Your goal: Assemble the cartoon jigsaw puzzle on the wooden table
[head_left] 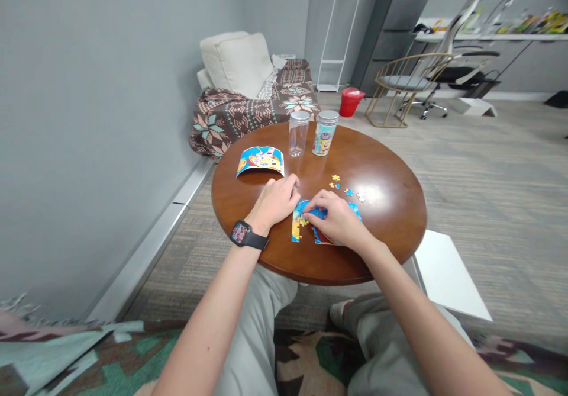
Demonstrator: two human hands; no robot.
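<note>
A partly assembled jigsaw puzzle (296,230) with a blue and yellow cartoon picture lies near the front of the round table. There is a gap in its lower left part. My right hand (337,217) is over the puzzle, thumb and index finger pinched on a puzzle piece that they mostly hide. My left hand (276,200) rests on the table by the puzzle's upper left corner, fingers curled, with nothing visible in them. Several loose puzzle pieces (349,192) lie beyond my right hand. A curved picture sheet (261,158) stands behind my left hand.
At the back of the brown table (390,206) stand a clear jar (298,135) and a cartoon-printed jar (325,134), both with metallic lids. A patterned sofa (248,115), a red bin (350,102) and a gold-framed chair (406,83) are beyond. A white board (452,274) is at the right.
</note>
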